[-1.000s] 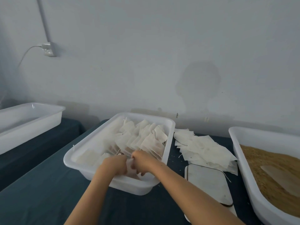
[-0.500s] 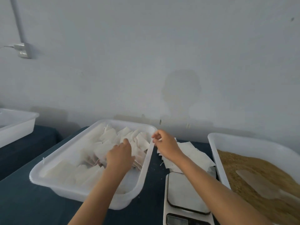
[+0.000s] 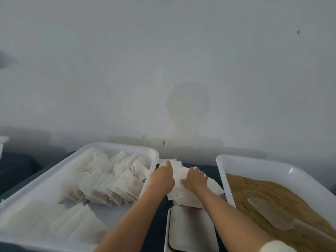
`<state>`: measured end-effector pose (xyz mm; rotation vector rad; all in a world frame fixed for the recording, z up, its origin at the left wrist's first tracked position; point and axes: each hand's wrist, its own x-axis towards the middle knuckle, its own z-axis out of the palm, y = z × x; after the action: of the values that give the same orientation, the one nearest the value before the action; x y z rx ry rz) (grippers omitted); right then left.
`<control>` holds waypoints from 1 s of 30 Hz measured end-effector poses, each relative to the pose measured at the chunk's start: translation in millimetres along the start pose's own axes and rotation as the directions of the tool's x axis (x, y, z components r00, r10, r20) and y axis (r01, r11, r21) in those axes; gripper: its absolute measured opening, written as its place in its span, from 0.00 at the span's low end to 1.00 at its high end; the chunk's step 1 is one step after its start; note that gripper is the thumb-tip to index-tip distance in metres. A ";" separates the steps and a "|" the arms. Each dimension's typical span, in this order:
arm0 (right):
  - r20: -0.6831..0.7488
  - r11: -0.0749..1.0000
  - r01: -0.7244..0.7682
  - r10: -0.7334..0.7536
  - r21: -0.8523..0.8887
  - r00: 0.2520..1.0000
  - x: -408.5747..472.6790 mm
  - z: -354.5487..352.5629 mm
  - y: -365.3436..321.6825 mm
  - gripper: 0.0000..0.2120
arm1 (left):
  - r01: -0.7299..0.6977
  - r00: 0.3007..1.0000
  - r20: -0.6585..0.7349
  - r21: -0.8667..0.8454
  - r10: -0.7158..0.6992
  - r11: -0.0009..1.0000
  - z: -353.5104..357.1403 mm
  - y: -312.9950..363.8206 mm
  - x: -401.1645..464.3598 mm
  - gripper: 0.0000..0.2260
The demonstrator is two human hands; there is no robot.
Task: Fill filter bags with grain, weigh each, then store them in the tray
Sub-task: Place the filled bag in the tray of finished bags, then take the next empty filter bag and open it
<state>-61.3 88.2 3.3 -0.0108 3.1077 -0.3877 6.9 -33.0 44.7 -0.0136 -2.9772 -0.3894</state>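
Both hands, left hand (image 3: 161, 179) and right hand (image 3: 195, 180), seemingly flat, press the flat-lying empty bags (image 3: 181, 194).

- Both forearms are bare from the wrists down to the bottom edge of the view.
- The left hand (image 3: 161, 179) wears no glove, ring or watch that I can see.
- The right hand (image 3: 195, 180) is bare too.
- A pale, whitish sleeve (image 3: 277, 246) edge shows on the right arm, at the lower right corner.
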 end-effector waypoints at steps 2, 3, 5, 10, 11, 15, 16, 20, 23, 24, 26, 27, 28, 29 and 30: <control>-0.019 0.997 0.016 -0.018 -0.077 1.000 3.5 6.8 -1.4 0.28 | 0.011 1.000 0.019 -0.030 -0.011 0.999 5.7 -0.3 1.1 0.18; -0.036 0.994 0.024 -0.029 -0.107 0.999 4.9 9.3 -2.2 0.25 | 0.018 1.000 0.025 -0.032 -0.017 0.999 7.9 -0.7 1.4 0.17; -0.066 0.990 0.032 -0.041 -0.138 0.997 6.8 11.3 -3.5 0.20 | 0.033 0.999 0.031 -0.032 -0.032 0.999 10.6 -1.9 2.3 0.18; -0.121 0.993 0.060 -0.071 -0.098 0.990 7.2 2.1 -1.0 0.13 | 0.041 0.999 0.011 -0.070 -0.040 0.997 11.2 -3.3 4.2 0.16; -0.121 0.996 0.060 -0.068 -0.071 0.990 6.8 -3.1 -1.0 0.12 | 0.033 0.999 0.010 -0.081 -0.033 0.996 11.0 -3.5 3.9 0.15; -0.145 0.992 0.107 -0.097 0.065 0.985 2.4 -39.6 6.2 0.13 | 0.017 0.999 -0.022 -0.249 -0.023 0.968 6.1 0.8 3.9 0.11; -0.164 0.988 0.132 -0.118 0.077 0.979 -0.4 -49.9 10.4 0.17 | 0.023 0.999 -0.019 -0.326 -0.030 0.945 4.2 4.4 3.9 0.09; -0.308 0.960 0.212 -0.150 0.181 0.940 -17.1 -81.4 32.2 0.20 | 0.098 0.994 0.093 -0.642 -0.050 0.760 2.6 34.6 7.2 0.06; -0.351 0.943 0.268 -0.187 0.199 0.918 -30.7 -83.7 42.1 0.16 | 0.259 0.966 0.249 -0.900 -0.073 0.350 1.0 64.1 6.0 0.11; -0.335 0.934 0.284 -0.203 0.215 0.920 -34.6 -79.9 43.0 0.17 | 0.296 0.955 0.289 -0.930 -0.064 0.218 0.8 71.3 5.2 0.13; -0.323 0.902 0.294 -0.189 0.316 0.927 -40.0 -70.7 45.2 0.20 | 0.317 0.948 0.315 -0.946 -0.047 0.061 1.8 80.6 4.3 0.14; -0.324 0.878 0.285 -0.161 0.384 0.932 -40.9 -68.0 46.9 0.20 | 0.306 0.951 0.304 -0.951 -0.047 0.038 3.0 83.2 4.3 0.14; -0.327 0.853 0.281 -0.140 0.439 0.935 -41.5 -67.6 49.1 0.20 | 0.289 0.957 0.286 -0.956 -0.056 0.050 3.5 85.7 4.3 0.14; -0.329 0.833 0.286 -0.134 0.473 0.935 -42.9 -69.5 52.2 0.19 | 0.265 0.963 0.259 -0.960 -0.074 0.090 3.3 87.5 4.0 0.14; -0.328 0.814 0.296 -0.138 0.500 0.934 -44.3 -73.7 55.7 0.17 | 0.233 0.971 0.221 -0.962 -0.097 0.144 2.4 89.2 3.4 0.14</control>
<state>-18.1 160.7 61.4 -0.3440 3.1279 -1.3835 5.6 53.7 65.6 0.1688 -2.1180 -2.3599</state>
